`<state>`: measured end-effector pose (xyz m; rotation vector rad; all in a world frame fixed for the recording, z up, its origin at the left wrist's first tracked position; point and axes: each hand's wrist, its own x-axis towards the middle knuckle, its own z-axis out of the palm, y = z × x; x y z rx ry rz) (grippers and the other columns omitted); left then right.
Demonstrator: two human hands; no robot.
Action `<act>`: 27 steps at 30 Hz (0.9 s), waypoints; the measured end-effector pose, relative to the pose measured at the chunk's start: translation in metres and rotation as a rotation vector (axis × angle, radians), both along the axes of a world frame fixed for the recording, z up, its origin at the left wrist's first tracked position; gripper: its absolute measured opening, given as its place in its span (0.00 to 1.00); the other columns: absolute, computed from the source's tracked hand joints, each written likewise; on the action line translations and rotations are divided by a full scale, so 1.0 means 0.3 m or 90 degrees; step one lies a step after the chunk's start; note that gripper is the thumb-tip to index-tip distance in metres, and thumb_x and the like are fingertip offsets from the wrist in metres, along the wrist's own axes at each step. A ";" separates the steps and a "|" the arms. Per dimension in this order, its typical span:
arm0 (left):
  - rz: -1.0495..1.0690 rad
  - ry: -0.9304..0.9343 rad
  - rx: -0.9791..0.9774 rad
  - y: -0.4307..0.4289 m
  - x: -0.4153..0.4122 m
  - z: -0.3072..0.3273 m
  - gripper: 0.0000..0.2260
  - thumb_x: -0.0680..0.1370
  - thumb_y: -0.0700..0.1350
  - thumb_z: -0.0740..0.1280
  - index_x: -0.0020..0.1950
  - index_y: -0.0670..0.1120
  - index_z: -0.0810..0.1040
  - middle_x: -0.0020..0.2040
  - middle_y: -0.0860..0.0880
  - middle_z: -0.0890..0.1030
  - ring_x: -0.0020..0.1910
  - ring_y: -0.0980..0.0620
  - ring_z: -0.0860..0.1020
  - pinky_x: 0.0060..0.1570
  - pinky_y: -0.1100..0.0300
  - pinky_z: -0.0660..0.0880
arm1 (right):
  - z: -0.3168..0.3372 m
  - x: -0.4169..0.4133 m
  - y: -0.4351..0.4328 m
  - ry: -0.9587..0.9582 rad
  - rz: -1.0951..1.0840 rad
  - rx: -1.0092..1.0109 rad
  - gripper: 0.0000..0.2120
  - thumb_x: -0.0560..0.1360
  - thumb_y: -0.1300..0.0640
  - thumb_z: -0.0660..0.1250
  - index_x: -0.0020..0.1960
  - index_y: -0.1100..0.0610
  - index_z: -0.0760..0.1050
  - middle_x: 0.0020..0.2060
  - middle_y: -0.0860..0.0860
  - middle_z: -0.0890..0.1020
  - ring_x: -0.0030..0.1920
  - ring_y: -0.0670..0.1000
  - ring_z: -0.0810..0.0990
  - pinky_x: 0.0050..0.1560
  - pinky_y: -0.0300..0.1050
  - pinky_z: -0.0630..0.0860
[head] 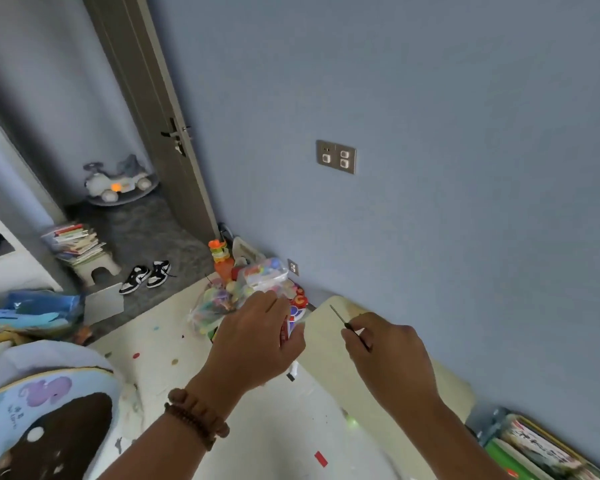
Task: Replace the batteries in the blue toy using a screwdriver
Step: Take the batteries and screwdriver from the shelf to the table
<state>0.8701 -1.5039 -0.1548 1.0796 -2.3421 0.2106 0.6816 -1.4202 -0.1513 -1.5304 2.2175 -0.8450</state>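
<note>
My right hand [388, 358] pinches a thin screwdriver [349, 327] with a black handle, its metal tip pointing up and to the left. My left hand [253, 341] is closed around an object with red, white and blue parts [293, 318]; most of it is hidden behind my fingers, so I cannot tell what it is. A beaded bracelet [196, 419] sits on my left wrist. Both hands hover above a pale play mat [257, 427] near the wall.
A pile of colourful toys in clear bags [243, 285] lies in the corner behind my hands. A cream cushion [329, 341] lies along the blue wall. Books [534, 448] fill a box at bottom right. A blue plush seat [42, 410] stands at bottom left.
</note>
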 end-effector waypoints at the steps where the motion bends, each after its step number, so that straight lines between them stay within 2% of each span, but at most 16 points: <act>1: -0.018 -0.006 0.011 -0.060 -0.028 -0.020 0.12 0.74 0.53 0.65 0.41 0.46 0.77 0.35 0.50 0.76 0.34 0.53 0.72 0.26 0.61 0.73 | -0.013 -0.028 -0.035 -0.009 -0.022 0.006 0.08 0.78 0.47 0.64 0.53 0.45 0.81 0.35 0.45 0.87 0.40 0.49 0.84 0.42 0.47 0.82; 5: -0.093 -0.022 0.033 -0.315 -0.150 -0.056 0.13 0.75 0.54 0.64 0.41 0.45 0.79 0.35 0.50 0.77 0.33 0.52 0.75 0.27 0.57 0.78 | -0.066 -0.128 -0.190 -0.024 -0.129 0.022 0.08 0.78 0.46 0.64 0.51 0.45 0.81 0.36 0.45 0.86 0.40 0.51 0.83 0.41 0.47 0.82; 8: -0.160 -0.008 0.033 -0.484 -0.248 -0.090 0.12 0.75 0.53 0.64 0.38 0.45 0.77 0.34 0.50 0.75 0.32 0.51 0.74 0.27 0.56 0.75 | -0.111 -0.175 -0.288 -0.011 -0.213 0.054 0.09 0.78 0.45 0.62 0.51 0.45 0.80 0.36 0.45 0.86 0.39 0.50 0.82 0.34 0.43 0.77; 11: -0.236 0.006 0.045 -0.642 -0.341 -0.131 0.12 0.74 0.53 0.64 0.37 0.45 0.73 0.33 0.51 0.72 0.31 0.53 0.67 0.26 0.61 0.69 | -0.155 -0.187 -0.395 0.005 -0.288 0.064 0.09 0.79 0.45 0.61 0.52 0.45 0.78 0.36 0.45 0.85 0.38 0.50 0.81 0.29 0.39 0.69; 13: -0.285 0.005 0.046 -0.731 -0.395 -0.154 0.12 0.74 0.53 0.64 0.37 0.46 0.73 0.33 0.51 0.71 0.31 0.53 0.68 0.26 0.63 0.66 | -0.185 -0.187 -0.465 -0.001 -0.328 0.071 0.09 0.79 0.46 0.61 0.52 0.46 0.78 0.36 0.45 0.86 0.38 0.50 0.81 0.31 0.41 0.72; 16: -0.369 -0.008 0.080 -0.893 -0.448 -0.194 0.11 0.73 0.53 0.65 0.37 0.46 0.74 0.33 0.51 0.72 0.29 0.54 0.69 0.23 0.62 0.69 | -0.220 -0.169 -0.600 -0.024 -0.405 0.093 0.09 0.79 0.45 0.61 0.51 0.47 0.78 0.35 0.45 0.87 0.38 0.50 0.84 0.37 0.46 0.80; 20: -0.451 -0.042 0.089 -1.064 -0.501 -0.246 0.12 0.73 0.54 0.66 0.39 0.46 0.75 0.34 0.52 0.73 0.29 0.54 0.70 0.22 0.62 0.71 | -0.256 -0.143 -0.719 -0.029 -0.471 0.101 0.08 0.79 0.45 0.61 0.51 0.45 0.77 0.36 0.43 0.87 0.38 0.48 0.84 0.36 0.44 0.80; 24: -0.495 -0.049 0.088 -1.146 -0.522 -0.314 0.13 0.74 0.54 0.66 0.38 0.46 0.75 0.33 0.51 0.73 0.28 0.54 0.69 0.21 0.63 0.68 | -0.309 -0.121 -0.777 -0.033 -0.513 0.124 0.08 0.78 0.45 0.62 0.50 0.46 0.78 0.36 0.45 0.87 0.36 0.50 0.84 0.37 0.46 0.82; 27: -0.507 -0.045 0.081 -1.157 -0.517 -0.390 0.13 0.74 0.55 0.67 0.38 0.46 0.76 0.32 0.51 0.73 0.28 0.56 0.65 0.21 0.65 0.67 | -0.357 -0.105 -0.784 -0.022 -0.521 0.113 0.06 0.76 0.46 0.66 0.48 0.45 0.80 0.41 0.43 0.85 0.38 0.46 0.83 0.37 0.47 0.82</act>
